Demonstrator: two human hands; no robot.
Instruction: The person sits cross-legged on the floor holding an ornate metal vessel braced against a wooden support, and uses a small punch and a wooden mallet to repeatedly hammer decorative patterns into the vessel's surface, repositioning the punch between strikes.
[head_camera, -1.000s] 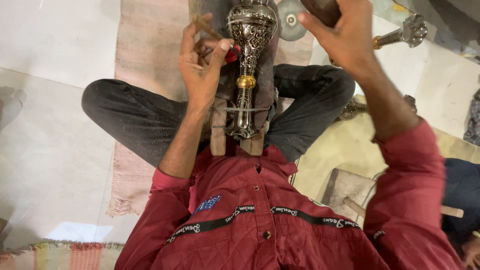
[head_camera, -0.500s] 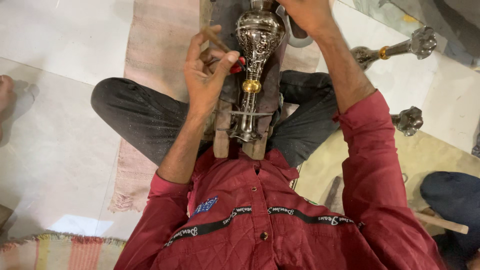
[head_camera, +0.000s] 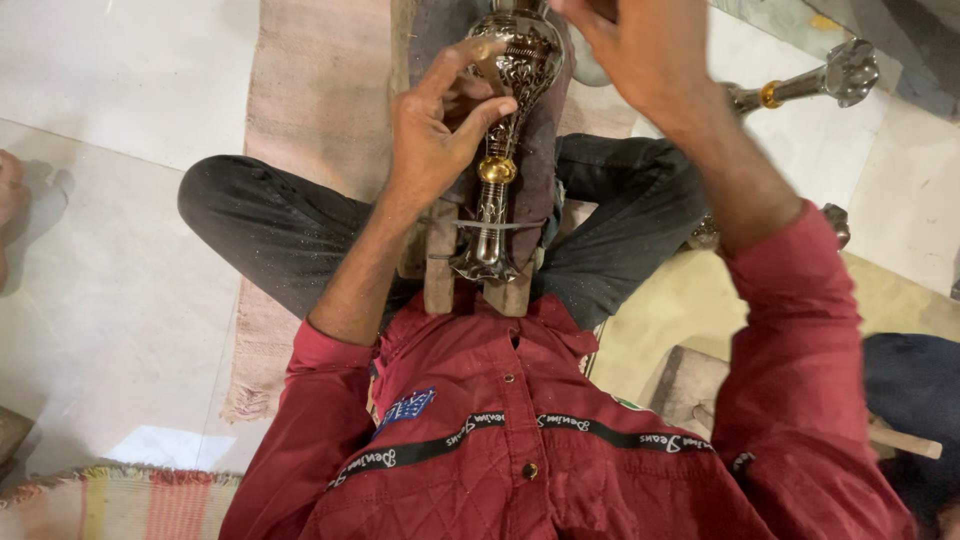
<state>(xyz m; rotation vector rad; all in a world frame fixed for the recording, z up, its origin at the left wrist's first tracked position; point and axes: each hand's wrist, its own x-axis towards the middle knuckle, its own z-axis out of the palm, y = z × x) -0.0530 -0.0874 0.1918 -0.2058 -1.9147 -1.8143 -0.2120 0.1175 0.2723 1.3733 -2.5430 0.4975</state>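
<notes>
An ornate engraved silver vase (head_camera: 505, 150) with a brass ring lies lengthwise on wooden blocks (head_camera: 438, 275) between my crossed legs. My left hand (head_camera: 435, 135) rests against its bulging body and pinches a small thin punch (head_camera: 487, 62) onto the metal. My right hand (head_camera: 645, 50) hovers blurred just above and to the right of the vase top, fingers curled on what looks like a grey round-headed hammer (head_camera: 588, 72), mostly hidden by the hand and cut off by the frame edge.
A pink rug (head_camera: 310, 150) lies under my legs on a pale tiled floor. Two more metal pieces (head_camera: 825, 75) (head_camera: 835, 225) sit at right, beside a wooden block (head_camera: 690, 385). A striped mat (head_camera: 110, 500) is at bottom left. Another person's foot (head_camera: 10, 190) shows at far left.
My right hand has swung from the upper right in toward the top of the vase. My left hand has stayed on the vase with the punch. The view has shifted slightly.
</notes>
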